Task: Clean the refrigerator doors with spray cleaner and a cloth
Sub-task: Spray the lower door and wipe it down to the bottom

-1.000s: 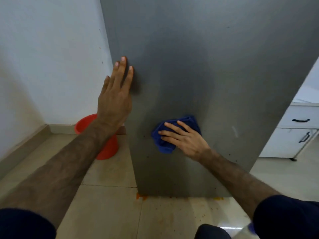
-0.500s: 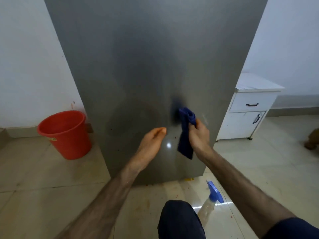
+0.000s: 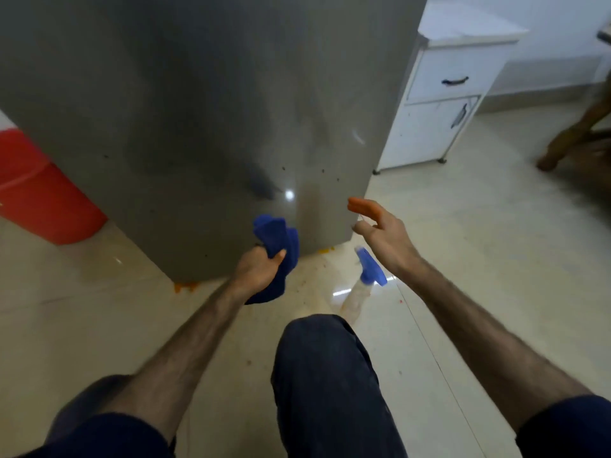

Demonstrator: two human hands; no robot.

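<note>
— Where's the cloth (image 3: 276, 239)?
— Bunched in the left hand (image 3: 256, 269), fingers curled round it, soft and limp, its tail hanging below the knuckles, against the fridge door (image 3: 198, 110).
— And the spray bottle (image 3: 362, 285)?
— On the floor just under the right hand (image 3: 385, 234), whose fingers are spread and empty. Light plastic, probably; blurred. Take it at the neck.

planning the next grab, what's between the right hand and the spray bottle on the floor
Nothing: in the head view the open right hand hovers just above the spray bottle, apart from it, with bare floor tile showing around.
</note>
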